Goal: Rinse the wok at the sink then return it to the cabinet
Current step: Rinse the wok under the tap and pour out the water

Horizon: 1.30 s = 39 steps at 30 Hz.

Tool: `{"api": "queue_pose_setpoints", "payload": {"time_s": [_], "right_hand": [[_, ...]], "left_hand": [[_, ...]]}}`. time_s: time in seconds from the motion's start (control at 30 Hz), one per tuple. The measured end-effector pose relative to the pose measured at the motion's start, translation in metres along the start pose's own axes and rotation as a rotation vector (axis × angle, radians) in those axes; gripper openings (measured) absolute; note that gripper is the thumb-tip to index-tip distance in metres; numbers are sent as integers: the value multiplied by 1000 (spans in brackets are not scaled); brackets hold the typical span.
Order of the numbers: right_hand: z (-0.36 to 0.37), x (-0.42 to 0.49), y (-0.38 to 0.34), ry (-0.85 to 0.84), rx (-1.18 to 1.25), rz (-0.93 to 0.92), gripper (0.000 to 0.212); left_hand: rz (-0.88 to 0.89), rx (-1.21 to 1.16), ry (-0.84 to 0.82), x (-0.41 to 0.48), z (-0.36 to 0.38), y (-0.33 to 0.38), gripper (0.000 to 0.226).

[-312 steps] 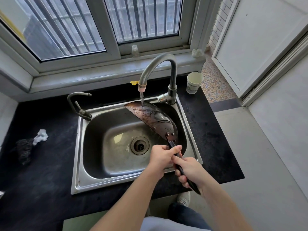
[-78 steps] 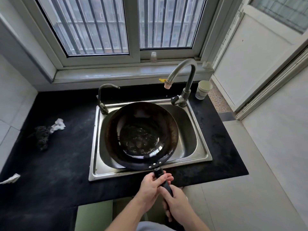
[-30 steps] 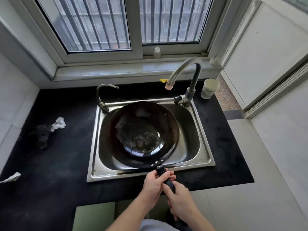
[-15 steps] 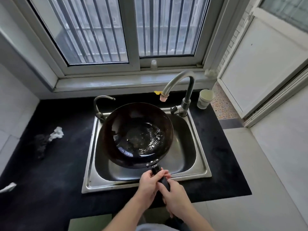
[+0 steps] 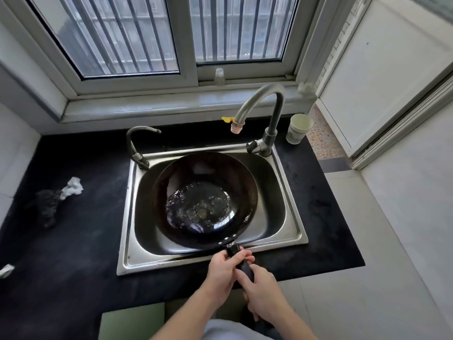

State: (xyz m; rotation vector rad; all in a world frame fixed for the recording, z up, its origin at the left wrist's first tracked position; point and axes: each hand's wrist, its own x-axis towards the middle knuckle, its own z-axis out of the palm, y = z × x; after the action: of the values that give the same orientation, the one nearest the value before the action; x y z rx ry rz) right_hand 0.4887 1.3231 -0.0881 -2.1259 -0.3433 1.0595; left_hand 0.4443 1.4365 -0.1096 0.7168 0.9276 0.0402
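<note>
A dark round wok [image 5: 204, 201] is held level over the steel sink [image 5: 291, 238], its bowl facing up with a shallow pool of water in the bottom. Its black handle [image 5: 242, 262] points toward me over the sink's front rim. My left hand [image 5: 224, 268] wraps the handle close to the wok. Just behind it, my right hand [image 5: 261, 293] grips the handle's near end. The tall curved faucet [image 5: 266, 106] stands at the back right; no water runs from its spout.
A small second tap [image 5: 136, 146] stands at the sink's back left. On the black counter [image 5: 73, 266] are a paper cup [image 5: 297, 128] at the back right, a dark scrubber with white paper [image 5: 57, 200] at the left. A window ledge runs behind; tiled floor lies right.
The wok has tipped back from a slight tilt to level, and the water inside has shifted. Both hands stay on the handle. Ten seconds ago it stood on edge under running water.
</note>
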Motion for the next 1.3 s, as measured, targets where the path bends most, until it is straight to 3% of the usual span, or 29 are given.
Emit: {"api": "queue_pose_setpoints", "payload": {"time_s": [0.2,0.5,0.77,0.97,1.1,1.3], "right_hand": [[-12,14,-8,19,-27,-53,28],[-1,18,-12,-24,-76,-55,29],[-5,0,0,-15,-57,-6,22],[-7,1,-6,110,-187,-21,29],[3,-2,-27,201,-490,-14,42],[13,-3,-24,147,-349,19,26]], "left_hand": [[37,-46,-32,6,15,16,13],[46,-66,-26,1,-1,19,14],[-12,11,-1,0,1,1,29],[21,-2,13,2,15,6,13],[70,-53,97,4,18,14,13],[90,1,166,0,0,8,5]]}}
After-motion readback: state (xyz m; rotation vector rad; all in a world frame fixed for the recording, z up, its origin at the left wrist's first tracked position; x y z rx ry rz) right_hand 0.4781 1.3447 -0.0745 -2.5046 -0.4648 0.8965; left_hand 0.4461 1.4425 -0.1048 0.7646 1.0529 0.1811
